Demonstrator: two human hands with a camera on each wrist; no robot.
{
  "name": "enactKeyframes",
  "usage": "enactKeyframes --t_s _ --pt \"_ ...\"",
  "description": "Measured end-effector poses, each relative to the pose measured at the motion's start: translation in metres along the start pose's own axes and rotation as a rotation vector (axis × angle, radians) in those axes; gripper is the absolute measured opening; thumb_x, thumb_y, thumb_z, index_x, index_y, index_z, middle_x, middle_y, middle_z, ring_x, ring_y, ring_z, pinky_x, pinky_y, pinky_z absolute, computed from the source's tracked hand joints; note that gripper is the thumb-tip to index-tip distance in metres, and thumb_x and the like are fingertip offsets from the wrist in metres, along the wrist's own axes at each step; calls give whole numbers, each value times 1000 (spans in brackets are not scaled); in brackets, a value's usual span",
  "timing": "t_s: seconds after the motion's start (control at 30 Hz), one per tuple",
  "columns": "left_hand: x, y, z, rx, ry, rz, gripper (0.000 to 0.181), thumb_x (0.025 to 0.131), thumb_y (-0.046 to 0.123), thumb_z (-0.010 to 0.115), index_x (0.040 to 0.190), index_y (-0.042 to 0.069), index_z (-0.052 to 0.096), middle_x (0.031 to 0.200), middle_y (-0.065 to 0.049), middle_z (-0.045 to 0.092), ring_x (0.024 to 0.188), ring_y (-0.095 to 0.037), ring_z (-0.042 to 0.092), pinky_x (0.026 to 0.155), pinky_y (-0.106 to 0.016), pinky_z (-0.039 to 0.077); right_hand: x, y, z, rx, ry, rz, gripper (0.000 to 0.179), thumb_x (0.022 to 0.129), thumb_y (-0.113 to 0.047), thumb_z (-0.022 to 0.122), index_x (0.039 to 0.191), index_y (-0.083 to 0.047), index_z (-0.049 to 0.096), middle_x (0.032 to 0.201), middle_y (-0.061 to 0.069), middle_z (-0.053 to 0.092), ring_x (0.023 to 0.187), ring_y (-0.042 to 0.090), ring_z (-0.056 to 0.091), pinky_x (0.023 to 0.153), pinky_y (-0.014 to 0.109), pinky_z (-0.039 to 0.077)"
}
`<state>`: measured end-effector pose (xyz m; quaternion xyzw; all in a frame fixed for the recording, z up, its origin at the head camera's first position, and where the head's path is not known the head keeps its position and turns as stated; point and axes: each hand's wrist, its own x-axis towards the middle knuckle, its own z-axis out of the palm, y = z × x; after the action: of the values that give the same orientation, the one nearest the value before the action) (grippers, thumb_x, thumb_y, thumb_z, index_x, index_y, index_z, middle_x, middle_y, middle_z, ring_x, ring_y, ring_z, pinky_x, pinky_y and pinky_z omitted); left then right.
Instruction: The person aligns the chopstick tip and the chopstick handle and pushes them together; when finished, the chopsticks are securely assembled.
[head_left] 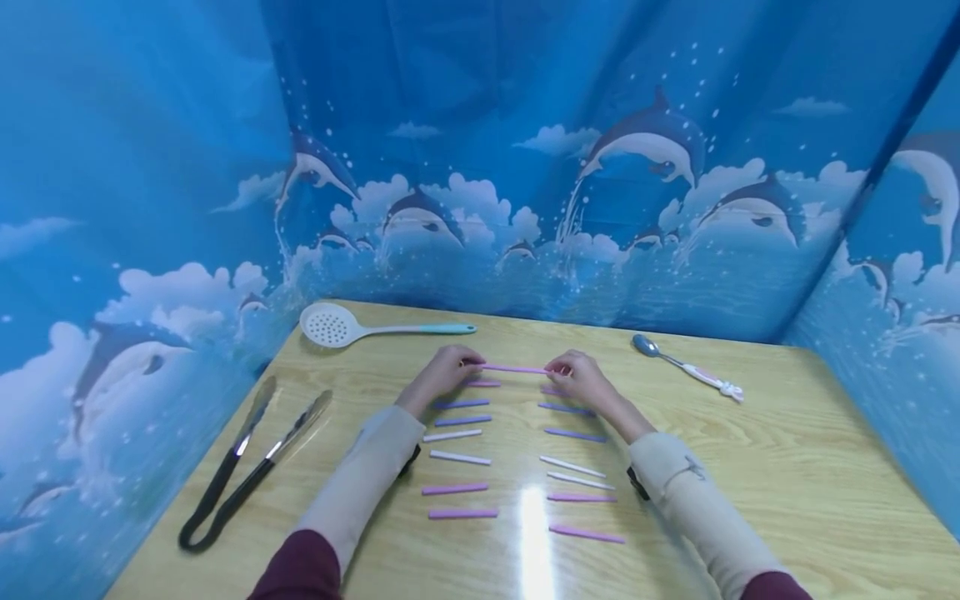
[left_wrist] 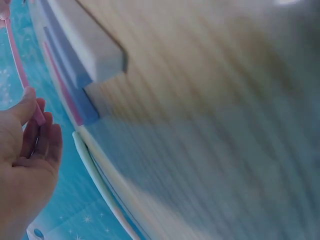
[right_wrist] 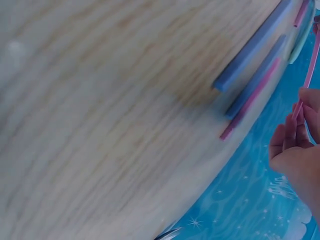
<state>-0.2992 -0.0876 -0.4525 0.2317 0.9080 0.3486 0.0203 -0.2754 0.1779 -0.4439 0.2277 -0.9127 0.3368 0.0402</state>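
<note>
"What's held, and where?"
"A pink stick (head_left: 517,369), off the table (head_left: 795,433) toward twelve o'clock: the left hand (head_left: 450,367) pinches one end, the right hand (head_left: 577,375) the other."
"Which step is that?"
"I'd judge it's holding the stick stretched between both hands."
"And the next move calls for?"
"Probably matched, light pinches, with wrists kept clear of the laid sticks (head_left: 462,514) below."
"Pose?"
"Sleeved forearms (head_left: 375,475) angle in from seven and five, thumbs against fingers. A skimmer (head_left: 330,325) lies at ten, a spoon (head_left: 697,373) at two."
</note>
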Motion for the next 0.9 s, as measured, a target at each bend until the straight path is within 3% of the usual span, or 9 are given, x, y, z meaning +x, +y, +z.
enactKeyframes --t_s 0.23,0.7,0.9 --pt "9 -1 5 55 -79 -108 16 90 11 65 104 6 72 102 -8 69 100 -24 61 91 -36 50 4 8 4 -2 -82 95 12 85 -2 63 93 5 70 84 12 62 76 20 57 68 30 51" --pt "19 -4 11 102 -107 -137 17 91 11 64 105 5 72 104 -8 69 100 -22 63 89 -34 51 8 18 10 8 -109 174 14 89 -2 61 98 5 69 87 13 61 78 20 55 69 31 49" --pt "20 -4 11 114 -107 -140 17 91 10 64 104 5 72 103 -8 69 100 -22 63 89 -34 51 10 19 11 -1 -101 167 14 89 -2 61 97 5 70 87 13 63 80 21 56 71 34 50"
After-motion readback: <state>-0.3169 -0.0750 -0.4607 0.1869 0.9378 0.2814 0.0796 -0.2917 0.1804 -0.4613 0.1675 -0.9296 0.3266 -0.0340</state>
